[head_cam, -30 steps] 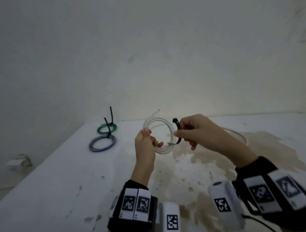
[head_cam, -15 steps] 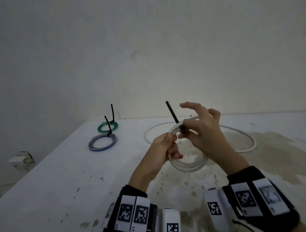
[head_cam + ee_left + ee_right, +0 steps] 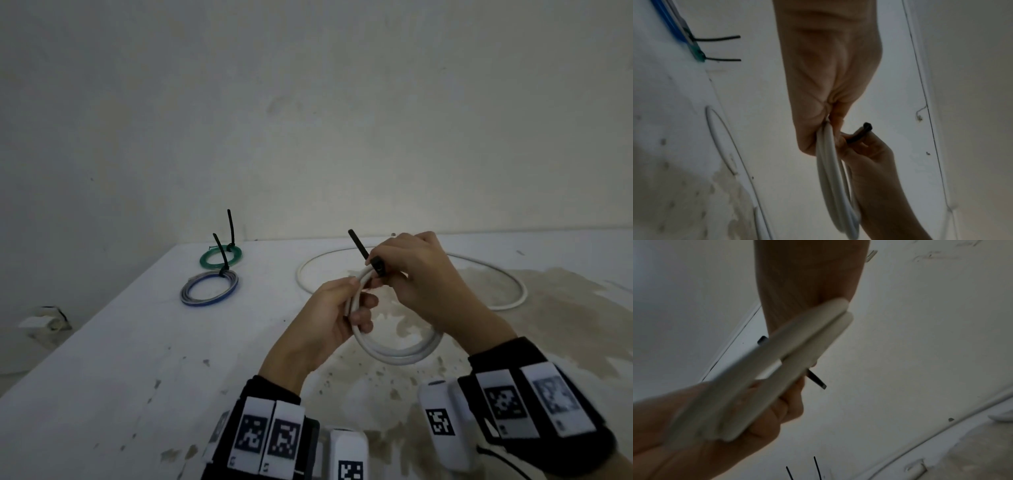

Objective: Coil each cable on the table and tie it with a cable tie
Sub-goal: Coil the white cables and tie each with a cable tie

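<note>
White round cable coil (image 3: 397,349) pinched by both hands, black tie (image 3: 363,248) around it

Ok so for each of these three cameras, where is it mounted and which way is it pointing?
Head: worn on the head, looking forward and down at the table; shows the left hand and right hand holding the white coil.
Left wrist: on the left wrist, looking along the left hand at the white coil; the right hand shows too.
Right wrist: on the right wrist, looking along the forearm; the left hand grips the white coil.
All three share the coil and the black cable tie.
</note>
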